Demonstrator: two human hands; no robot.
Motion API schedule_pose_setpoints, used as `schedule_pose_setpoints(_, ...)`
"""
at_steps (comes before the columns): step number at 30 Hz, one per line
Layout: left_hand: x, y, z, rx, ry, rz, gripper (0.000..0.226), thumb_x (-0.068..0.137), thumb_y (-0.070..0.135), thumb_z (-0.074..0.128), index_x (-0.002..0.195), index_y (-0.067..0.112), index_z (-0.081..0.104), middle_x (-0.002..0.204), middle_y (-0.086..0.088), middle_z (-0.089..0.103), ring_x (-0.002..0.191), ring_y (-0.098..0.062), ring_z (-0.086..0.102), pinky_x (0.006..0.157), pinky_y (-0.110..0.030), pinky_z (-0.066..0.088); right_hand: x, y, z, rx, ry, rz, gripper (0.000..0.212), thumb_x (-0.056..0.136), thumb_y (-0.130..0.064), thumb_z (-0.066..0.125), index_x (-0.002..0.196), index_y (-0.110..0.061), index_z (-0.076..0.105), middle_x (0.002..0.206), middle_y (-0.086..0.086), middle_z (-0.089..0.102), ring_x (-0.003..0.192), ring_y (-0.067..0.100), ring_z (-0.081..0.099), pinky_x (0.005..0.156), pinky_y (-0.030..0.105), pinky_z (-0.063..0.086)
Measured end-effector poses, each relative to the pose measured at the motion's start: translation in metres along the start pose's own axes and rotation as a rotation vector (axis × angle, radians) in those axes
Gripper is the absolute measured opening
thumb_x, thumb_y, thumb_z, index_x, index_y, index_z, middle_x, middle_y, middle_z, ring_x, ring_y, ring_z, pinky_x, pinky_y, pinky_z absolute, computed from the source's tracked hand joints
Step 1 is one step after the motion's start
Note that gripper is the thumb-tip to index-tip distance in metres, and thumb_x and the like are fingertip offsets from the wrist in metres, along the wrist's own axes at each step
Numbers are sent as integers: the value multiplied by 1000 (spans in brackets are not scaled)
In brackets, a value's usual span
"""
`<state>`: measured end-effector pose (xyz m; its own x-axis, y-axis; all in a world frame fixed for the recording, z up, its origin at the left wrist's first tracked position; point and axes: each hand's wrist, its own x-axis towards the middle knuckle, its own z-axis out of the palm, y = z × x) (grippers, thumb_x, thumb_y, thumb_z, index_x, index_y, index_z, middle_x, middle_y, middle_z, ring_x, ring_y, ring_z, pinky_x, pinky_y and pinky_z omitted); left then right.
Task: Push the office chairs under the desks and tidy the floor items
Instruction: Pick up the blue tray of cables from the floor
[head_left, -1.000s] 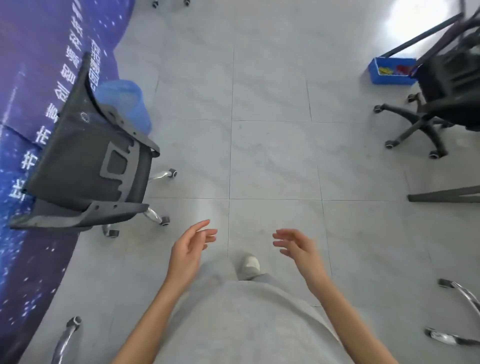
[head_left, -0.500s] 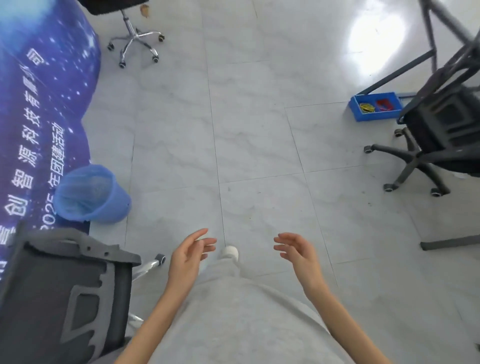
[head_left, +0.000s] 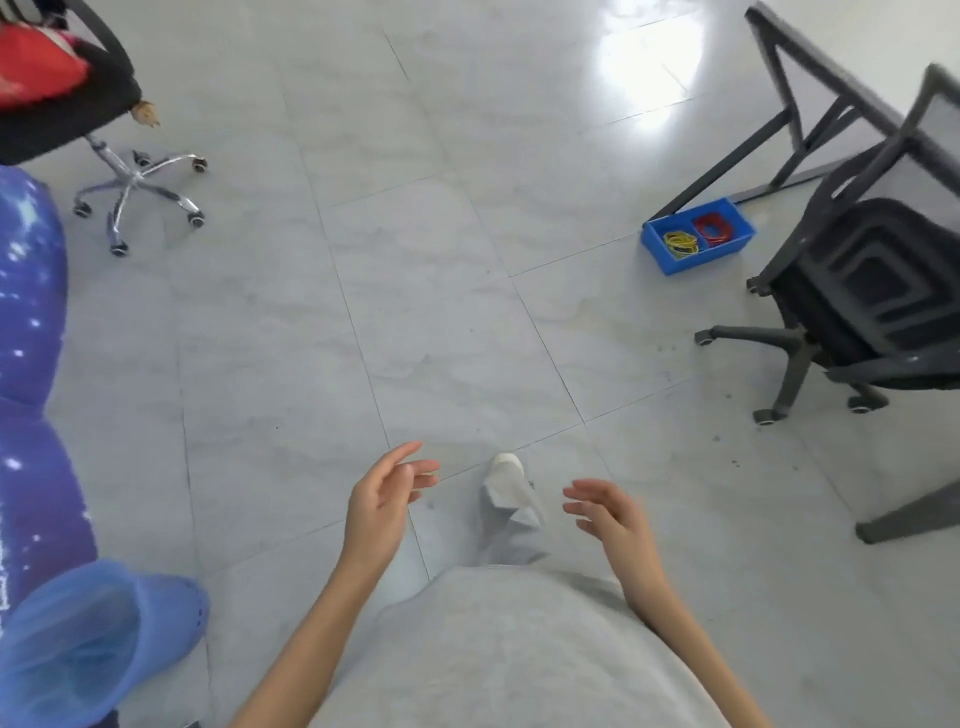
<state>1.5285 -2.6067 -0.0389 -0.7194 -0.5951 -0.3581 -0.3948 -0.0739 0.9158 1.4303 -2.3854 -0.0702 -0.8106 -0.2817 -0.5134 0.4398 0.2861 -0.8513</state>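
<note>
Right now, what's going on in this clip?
A person is crossing a tiled office floor with nothing in either hand: the left hand and right hand are out in front, fingers relaxed. A black office chair stands to the right beside a desk, not tucked under it. A blue bin of rubber bands sits on the floor near it. Another chair stands far left, and a blue wastebasket is near left.

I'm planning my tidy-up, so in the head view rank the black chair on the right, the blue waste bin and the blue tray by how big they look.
1. black chair
2. blue waste bin, though cut off and nearest the camera, so unsure
3. blue tray, clearly smallest
</note>
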Motion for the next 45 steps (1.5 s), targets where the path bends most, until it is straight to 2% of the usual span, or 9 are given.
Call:
schedule_pose_setpoints(2, 32, 13, 7, -21, 61, -39, 28, 97, 8, 39, 104, 26, 60, 93, 2, 71, 78, -7, 68, 68, -15, 52, 55, -42, 4, 0, -19, -31, 32, 88, 7, 42, 91, -19, 61, 93, -3, 69, 79, 8, 67, 67, 15, 51)
schedule_pose_setpoints(7, 122, 62, 20, -49, 121, -75, 27, 97, 7, 37, 109, 20, 59, 95, -2, 69, 78, -5, 68, 70, -15, 54, 183, -162, 9, -46, -81, -137, 30, 86, 7, 41, 95, -15, 59, 92, -5, 66, 77, 4, 65, 66, 11, 48)
schedule_pose_setpoints(12, 228, 103, 46, -49, 116, -85, 26, 97, 8, 38, 109, 18, 59, 95, -2, 70, 79, -6, 68, 71, -15, 54, 290, -229, 11, -35, -53, -164, 31, 86, 6, 42, 96, -17, 60, 94, -5, 67, 76, 0, 66, 70, 15, 49)
schedule_pose_setpoints(18, 396, 166, 94, -13, -34, -40, 25, 96, 9, 40, 110, 16, 59, 94, -1, 70, 77, -4, 68, 71, -18, 53, 399, -263, 7, 4, 49, -50, 36, 86, 7, 41, 90, -22, 61, 96, 0, 68, 85, 14, 65, 72, 21, 48)
schedule_pose_setpoints(23, 546, 250, 136, 92, -199, 57, 26, 97, 8, 40, 105, 22, 60, 80, 17, 73, 75, -2, 67, 70, -14, 51, 464, -297, -9, 72, 164, 36, 33, 87, 9, 41, 91, -16, 62, 93, 0, 69, 76, 5, 67, 67, 15, 51)
schedule_pose_setpoints(26, 613, 300, 175, 138, -315, 95, 29, 97, 8, 40, 101, 28, 59, 80, 12, 73, 76, -4, 67, 72, -15, 51, 499, -315, -24, 120, 237, 81, 30, 88, 9, 41, 93, -12, 62, 94, 1, 69, 77, 8, 67, 67, 15, 51)
schedule_pose_setpoints(31, 702, 348, 254, 180, -454, 95, 25, 97, 9, 40, 106, 23, 58, 93, -1, 69, 77, -4, 67, 73, -16, 51, 586, -352, -53, 220, 347, 108, 32, 89, 8, 40, 90, -15, 63, 94, 1, 69, 74, 1, 66, 71, 19, 51)
schedule_pose_setpoints(40, 824, 390, 360, 250, -464, -52, 28, 96, 6, 41, 104, 22, 62, 90, -1, 72, 79, -13, 69, 71, -21, 52, 786, -467, -140, 277, 392, 34, 31, 88, 7, 40, 94, -16, 61, 95, 1, 68, 79, 7, 65, 69, 16, 50)
schedule_pose_setpoints(45, 903, 438, 413, 300, -557, -39, 27, 96, 6, 41, 103, 22, 62, 88, 2, 72, 76, -8, 68, 73, -23, 52, 861, -518, -176, 325, 496, 5, 31, 87, 6, 41, 96, -17, 60, 94, -1, 68, 80, 9, 65, 73, 21, 48)
